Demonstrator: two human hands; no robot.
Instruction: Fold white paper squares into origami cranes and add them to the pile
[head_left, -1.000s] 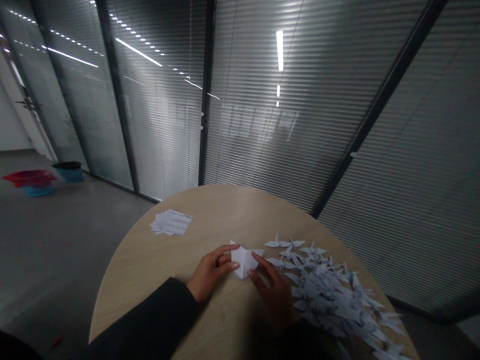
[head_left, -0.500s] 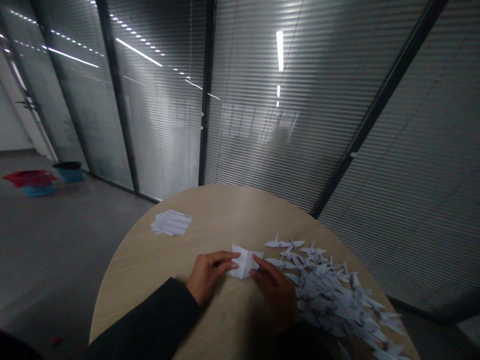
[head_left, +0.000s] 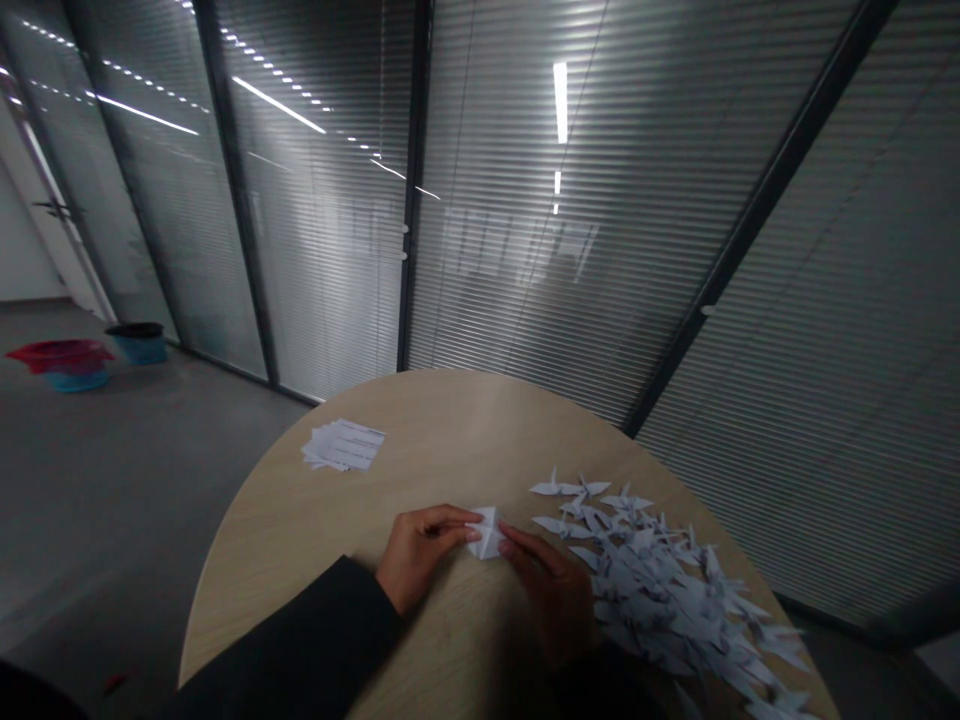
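Note:
Between my two hands is a small creased piece of white paper (head_left: 487, 535), partly folded in on itself. My left hand (head_left: 421, 552) pinches its left side with thumb and fingers. On the opposite side, my right hand (head_left: 551, 580) grips the right edge in the same way. The fingertips cover both edges of the paper. Just right of my right hand lies a heap of folded white paper cranes (head_left: 667, 590), several of them spread toward the back of the pile.
A loose stack of white paper sheets (head_left: 345, 445) with printed lines lies at the back left of the round wooden table (head_left: 465, 410). Blue bins (head_left: 142, 345) stand on the floor to the left, one with a red liner (head_left: 60, 353). Glass partitions with blinds (head_left: 510, 320) rise behind the table.
My hands have drawn slightly closer together, and the paper between them has gone from a wider, open shape to a narrower, folded one.

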